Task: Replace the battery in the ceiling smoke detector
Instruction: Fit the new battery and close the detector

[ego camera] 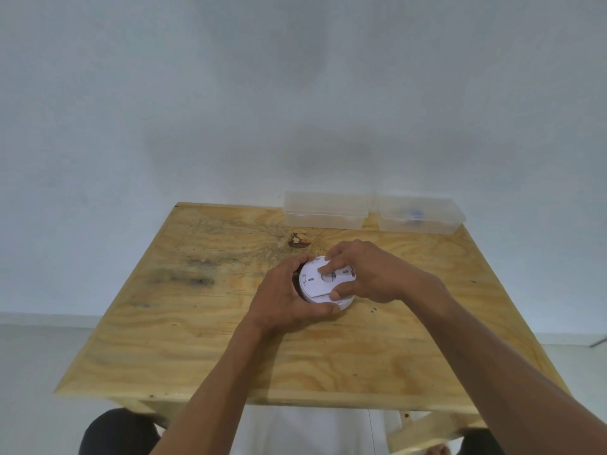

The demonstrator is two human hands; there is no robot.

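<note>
- The smoke detector (323, 284), a white round unit, lies back-side up on the desk (203, 339), a little toward the far edge and right of the middle.
- The left hand (289, 290) wraps its left rim, fingers over the far side and thumb along the near side, holding it steady.
- The right hand (364, 272) comes over from the right: one fingertip presses into the recess at the middle of the back, where a small grey part shows, and the thumb rests on the near rim. It is closed on the detector, not carrying anything that I can see.
- The step looks like working at the battery compartment; whether a battery sits inside is too small to tell.
- To do it well: keep the left hand clamped so the body does not spin, and push with the fingertip along the cover's slide direction, not straight down.
- Two clear plastic boxes stand at the far right edge, the left box (325, 210) seemingly bare, the right box (422, 215) holding something blue and blurred.
- A dark knot (299, 240) marks the wood just beyond the hands.
- Nothing lies between the hands and the boxes.
</note>
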